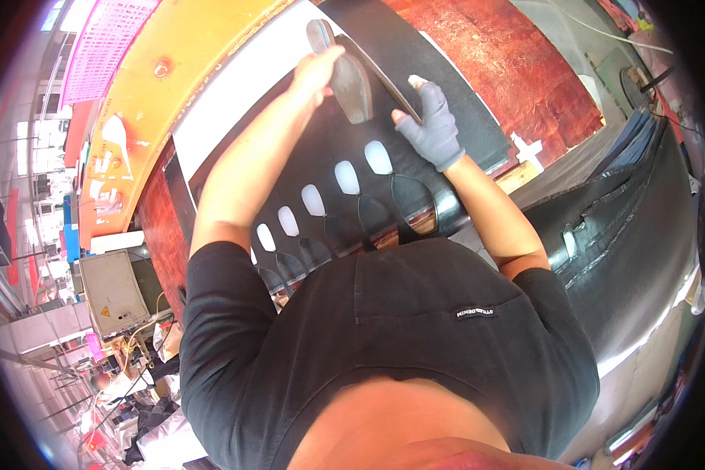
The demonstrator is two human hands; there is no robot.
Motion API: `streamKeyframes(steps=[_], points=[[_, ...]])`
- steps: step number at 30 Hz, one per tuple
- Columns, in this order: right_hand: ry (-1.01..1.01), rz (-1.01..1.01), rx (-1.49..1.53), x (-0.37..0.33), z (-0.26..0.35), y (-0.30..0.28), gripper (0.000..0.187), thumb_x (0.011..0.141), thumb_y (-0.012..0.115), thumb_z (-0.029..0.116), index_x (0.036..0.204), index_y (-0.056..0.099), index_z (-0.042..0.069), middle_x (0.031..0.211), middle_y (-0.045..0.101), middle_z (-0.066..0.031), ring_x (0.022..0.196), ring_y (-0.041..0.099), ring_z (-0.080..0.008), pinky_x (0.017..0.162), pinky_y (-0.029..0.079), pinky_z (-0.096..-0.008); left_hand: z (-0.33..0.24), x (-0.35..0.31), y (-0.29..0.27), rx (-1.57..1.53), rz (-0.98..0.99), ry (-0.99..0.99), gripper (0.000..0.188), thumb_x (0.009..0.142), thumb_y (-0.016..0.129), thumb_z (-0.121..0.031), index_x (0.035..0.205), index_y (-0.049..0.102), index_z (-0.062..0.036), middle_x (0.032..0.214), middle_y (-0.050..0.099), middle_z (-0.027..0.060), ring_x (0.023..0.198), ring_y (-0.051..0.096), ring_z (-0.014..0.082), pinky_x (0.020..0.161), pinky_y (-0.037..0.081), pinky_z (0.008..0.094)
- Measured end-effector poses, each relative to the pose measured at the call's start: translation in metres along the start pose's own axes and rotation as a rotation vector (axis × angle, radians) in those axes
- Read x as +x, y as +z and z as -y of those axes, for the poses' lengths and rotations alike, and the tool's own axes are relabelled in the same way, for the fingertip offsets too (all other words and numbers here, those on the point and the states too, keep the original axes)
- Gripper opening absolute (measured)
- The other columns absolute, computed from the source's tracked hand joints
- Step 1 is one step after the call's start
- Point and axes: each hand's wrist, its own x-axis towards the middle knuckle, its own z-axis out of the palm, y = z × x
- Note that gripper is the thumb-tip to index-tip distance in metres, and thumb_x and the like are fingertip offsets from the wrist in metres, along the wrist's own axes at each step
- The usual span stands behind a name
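My left hand (315, 72) is closed on a grey-brown, shoe-sole-shaped piece (352, 88), with its thumb across the narrow middle. Right beside that piece runs a thin dark curved rim (380, 76), perhaps the edge of a sole-shaped cutting die. At the rim's near end is my right hand (433, 129), in a grey glove with bare fingertips. Its thumb and fingers are spread; whether they touch the rim I cannot tell. Under both hands lies a black sheet (270, 153) with a row of sole-shaped cut-outs, white showing through their far ends.
A white board (231, 94) shows beneath the sheet, on a worn red-brown surface (497, 59). An orange machine beam (184, 43) runs along the far left, with a pink perforated basket (110, 39) beyond. Black sheet material (634, 227) drapes at the right. A grey electrical box (113, 294) stands left.
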Motion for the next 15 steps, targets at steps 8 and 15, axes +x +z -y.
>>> streamKeyframes(steps=[8, 15], points=[[-0.001, 0.378, -0.235, 0.003, 0.010, 0.029, 0.080, 0.065, 0.073, 0.041, 0.126, 0.042, -0.001, 0.121, 0.046, -0.0209, 0.115, 0.042, -0.0358, 0.097, 0.034, -0.0404, 0.032, 0.018, 0.034, 0.163, 0.084, -0.291, 0.050, 0.082, 0.059, -0.043, 0.111, 0.058, -0.0016, 0.104, 0.062, 0.0100, 0.087, 0.060, 0.0263, 0.069, 0.050, 0.0411], [0.000, 0.346, -0.402, 0.004, 0.003, 0.044, 0.079, 0.061, 0.074, 0.042, 0.122, 0.048, 0.000, 0.117, 0.050, -0.0231, 0.109, 0.048, -0.0370, 0.091, 0.039, -0.0413, 0.047, 0.010, -0.002, 0.423, 0.114, -0.046, 0.045, 0.085, 0.057, -0.038, 0.110, 0.055, 0.0003, 0.098, 0.061, 0.0121, 0.087, 0.059, 0.0221, 0.074, 0.050, 0.0400]])
